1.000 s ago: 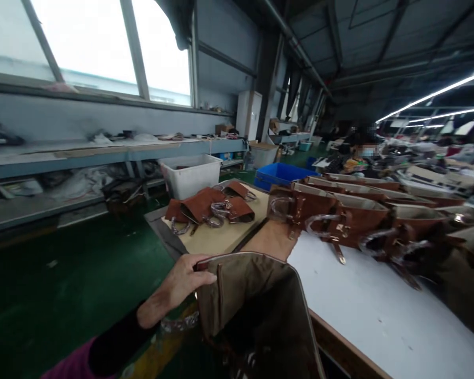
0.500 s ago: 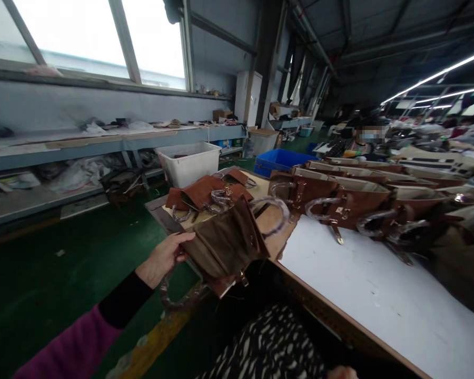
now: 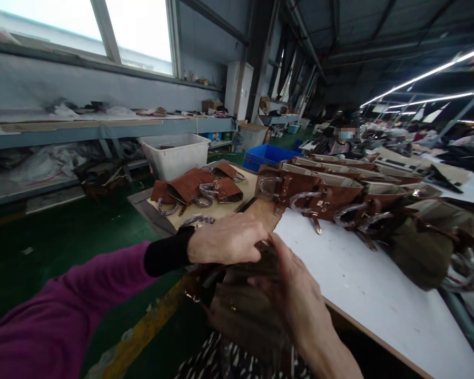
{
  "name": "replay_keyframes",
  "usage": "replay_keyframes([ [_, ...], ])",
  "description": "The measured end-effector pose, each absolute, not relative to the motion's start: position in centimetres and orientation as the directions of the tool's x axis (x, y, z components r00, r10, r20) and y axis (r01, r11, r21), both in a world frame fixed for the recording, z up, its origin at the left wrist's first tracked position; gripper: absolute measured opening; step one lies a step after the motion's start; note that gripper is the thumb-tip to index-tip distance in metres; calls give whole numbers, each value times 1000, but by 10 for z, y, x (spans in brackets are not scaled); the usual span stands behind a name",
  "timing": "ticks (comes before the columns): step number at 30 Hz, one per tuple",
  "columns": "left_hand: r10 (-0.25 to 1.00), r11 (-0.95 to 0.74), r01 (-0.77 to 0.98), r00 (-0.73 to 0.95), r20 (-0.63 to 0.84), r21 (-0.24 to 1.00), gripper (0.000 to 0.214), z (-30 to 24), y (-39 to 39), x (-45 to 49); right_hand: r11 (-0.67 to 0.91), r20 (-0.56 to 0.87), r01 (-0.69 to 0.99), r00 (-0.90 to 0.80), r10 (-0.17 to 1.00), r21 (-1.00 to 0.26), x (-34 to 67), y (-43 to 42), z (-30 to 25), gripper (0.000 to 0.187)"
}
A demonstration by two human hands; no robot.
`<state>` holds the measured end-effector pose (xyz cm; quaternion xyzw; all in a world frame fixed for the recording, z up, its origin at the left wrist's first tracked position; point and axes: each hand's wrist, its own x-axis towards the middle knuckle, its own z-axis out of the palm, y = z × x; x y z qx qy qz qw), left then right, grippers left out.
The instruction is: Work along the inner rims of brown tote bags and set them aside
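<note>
A brown suede handbag (image 3: 237, 305) with wrapped handles sits low in front of me, at the near corner of the white table (image 3: 379, 300). My left hand (image 3: 227, 239) lies on top of the bag, fingers curled over its upper edge. My right hand (image 3: 288, 295) presses on the bag from the right, fingers closed against its side. A row of brown handbags (image 3: 319, 195) stands along the table's far edge. Several more bags (image 3: 197, 187) lie on a tan board to the left.
A white bin (image 3: 176, 155) and a blue bin (image 3: 268, 155) stand on the green floor beyond the board. Grey shelving (image 3: 102, 129) runs under the windows at left. A person (image 3: 339, 142) sits further back among cluttered tables. An olive bag (image 3: 426, 247) lies at right.
The bag has come down from being held out at arm's length to just in front of me. My left hand moved onto its top, and my right hand came up to grip it.
</note>
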<state>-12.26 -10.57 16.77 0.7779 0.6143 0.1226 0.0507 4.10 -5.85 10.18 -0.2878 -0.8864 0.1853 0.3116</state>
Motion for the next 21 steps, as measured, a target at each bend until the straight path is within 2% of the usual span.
replay_keyframes([
  [3,905,-421,904,413,97,79,14,169,-90,-95,613,273,417,-630,727,-671,39,-39,99,38],
  [6,847,-528,849,525,77,24,15,169,-81,-75,508,213,314,-644,734,-802,53,-27,92,22],
  [8,784,-604,796,600,162,-26,19,177,-83,-69,446,190,265,-641,744,-855,70,-22,86,16],
  [10,657,-687,722,666,353,-82,24,186,-92,-70,354,163,274,-537,828,-894,91,-17,77,13],
  [11,587,-708,700,656,475,-93,24,189,-97,-74,273,134,269,-440,888,-924,103,-15,71,13],
  [12,555,-690,722,576,600,-55,21,189,-102,-80,171,80,251,-336,938,-953,115,-13,65,16],
  [13,556,-638,769,425,714,39,20,185,-104,-89,52,1,226,-222,975,-973,126,-12,59,20],
  [14,590,-540,819,205,781,193,19,177,-104,-98,-56,-75,163,-110,991,-985,136,-11,53,25],
  [15,640,-410,835,-24,768,368,21,165,-101,-108,-135,-138,64,-34,990,-989,143,-12,47,28],
  [16,700,-286,801,-200,685,526,25,150,-96,-117,-178,-179,-52,12,984,-983,148,-14,41,30],
  [17,807,-181,736,-269,526,653,34,133,-88,-126,-197,-205,-168,30,978,-966,151,-16,34,32],
  [19,969,10,609,-202,142,793,62,101,-72,-138,-209,-228,-353,11,974,-912,149,-25,17,37],
  [21,988,152,558,-79,-130,816,79,73,-60,-143,-248,-258,-457,-42,965,-854,142,-39,-12,40],
])
